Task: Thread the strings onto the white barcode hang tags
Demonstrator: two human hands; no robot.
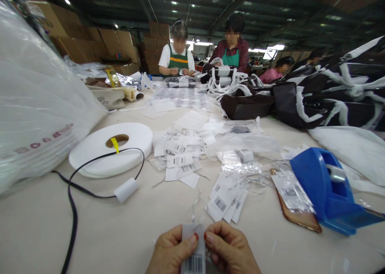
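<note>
My left hand (173,250) pinches a white barcode tag (193,262) at the bottom centre, its thumb lying on the tag's face. A thin string rises from the tag's top. Close against the tag's right edge, my right hand (230,248) has thumb and fingers pressed together; what they hold is too small to tell, with some clear plastic just below. Just beyond my hands lie fanned barcode tags (220,201) with strings. Farther off is a loose heap of white tags (180,160).
A white tape roll (90,155) and black cord (73,210) lie left, beside a large plastic bag (45,101). At right are a blue tape dispenser (321,185) and a phone-like object (293,216). Dark bags (249,105) are piled behind; two people stand across the table.
</note>
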